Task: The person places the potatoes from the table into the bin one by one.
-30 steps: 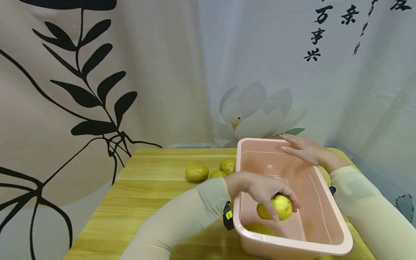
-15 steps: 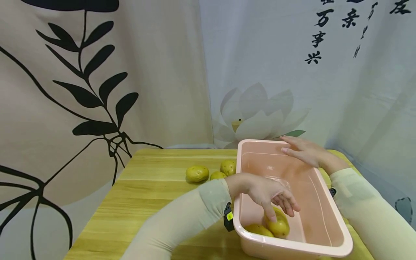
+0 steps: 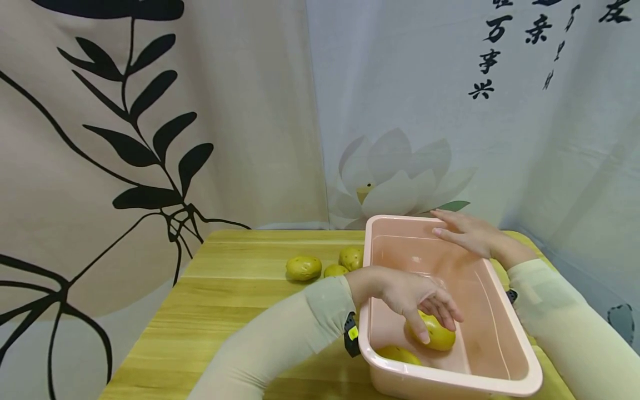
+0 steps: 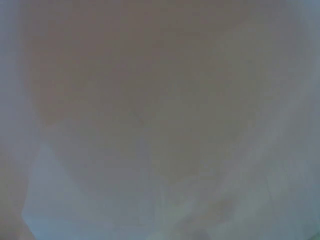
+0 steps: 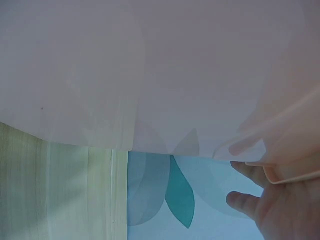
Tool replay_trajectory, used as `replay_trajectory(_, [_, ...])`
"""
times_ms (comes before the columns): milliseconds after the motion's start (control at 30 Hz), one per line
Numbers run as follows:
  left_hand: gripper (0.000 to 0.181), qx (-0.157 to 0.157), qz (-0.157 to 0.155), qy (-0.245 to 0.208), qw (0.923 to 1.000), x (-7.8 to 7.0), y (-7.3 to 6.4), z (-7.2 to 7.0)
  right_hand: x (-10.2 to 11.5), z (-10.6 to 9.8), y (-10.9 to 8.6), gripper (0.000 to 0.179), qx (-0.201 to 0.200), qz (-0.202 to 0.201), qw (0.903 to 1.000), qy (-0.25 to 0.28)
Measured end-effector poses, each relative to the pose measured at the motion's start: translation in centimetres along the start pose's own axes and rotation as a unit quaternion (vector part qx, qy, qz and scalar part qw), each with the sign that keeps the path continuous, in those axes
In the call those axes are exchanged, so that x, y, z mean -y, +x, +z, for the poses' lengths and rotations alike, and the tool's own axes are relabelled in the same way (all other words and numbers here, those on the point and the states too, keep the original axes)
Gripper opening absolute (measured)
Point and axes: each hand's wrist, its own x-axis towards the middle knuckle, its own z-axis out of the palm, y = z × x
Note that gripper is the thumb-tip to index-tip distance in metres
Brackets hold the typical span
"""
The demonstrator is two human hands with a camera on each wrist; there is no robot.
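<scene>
In the head view a pink plastic basin (image 3: 452, 378) stands at the table's right side. My left hand (image 3: 412, 291) reaches over its left rim, fingers loosely bent above a yellow potato (image 3: 440, 336) inside. The thumb overlaps the potato; whether it touches cannot be told. A second potato (image 3: 397, 354) lies by the basin's near left corner, partly hidden by the rim. My right hand (image 3: 470, 233) grips the far right rim, thumb inside and fingers outside. In the right wrist view that hand (image 5: 287, 215) shows against the basin's outer wall (image 5: 125, 75). Only a blurred pale surface fills the left wrist view.
Several potatoes, one of them a potato (image 3: 303, 268) at the left of the group, lie on the wooden table (image 3: 225, 311) left of the basin. A printed curtain (image 3: 265, 111) hangs behind the table's far edge.
My left hand held the potato a second ago and has let it go. The potato dropped against the other one, then shifted slightly right and away. My right hand stays on the rim.
</scene>
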Motion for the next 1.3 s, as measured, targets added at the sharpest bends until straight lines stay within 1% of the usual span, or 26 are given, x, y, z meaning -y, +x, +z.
replay_trajectory(167, [0.067,-0.007,0.008,0.010,0.9999,-0.1,-0.1,0.1,0.0,0.1,-0.1,0.069,-0.001,0.002,1.0000,0.001])
replay_trajectory(300, [0.066,-0.020,0.014,0.019,0.9995,-0.2,-0.1,0.1,-0.1,0.1,-0.1,0.069,0.001,-0.002,1.0000,0.001])
replay_trajectory(533, [0.064,-0.043,0.024,0.000,0.9988,-0.4,-0.5,0.1,0.0,0.1,-0.1,0.068,0.000,-0.005,1.0000,0.002])
replay_trajectory(667, [0.063,-0.056,0.029,-0.003,0.9980,-0.7,-1.0,0.0,0.1,0.0,-0.1,0.068,0.002,-0.008,1.0000,0.004])
replay_trajectory(800, [0.062,-0.072,0.032,0.019,0.9967,-1.1,-1.6,-0.2,0.1,-0.1,-0.1,0.068,0.004,-0.009,0.9999,0.005])
replay_trajectory(933, [0.062,-0.087,0.044,0.031,0.9947,-1.5,-2.2,-0.5,-0.1,0.0,0.0,0.069,0.005,-0.010,0.9999,0.005])
replay_trajectory(1100, [0.062,-0.090,0.055,0.036,0.9938,-1.8,-2.9,-0.7,-0.3,0.1,0.0,0.071,0.006,-0.007,0.9999,0.005])
replay_trajectory(1300, [0.061,-0.101,0.054,0.054,0.9920,-1.8,-4.0,-0.8,-0.2,0.1,0.1,0.070,0.002,-0.008,1.0000,0.005])
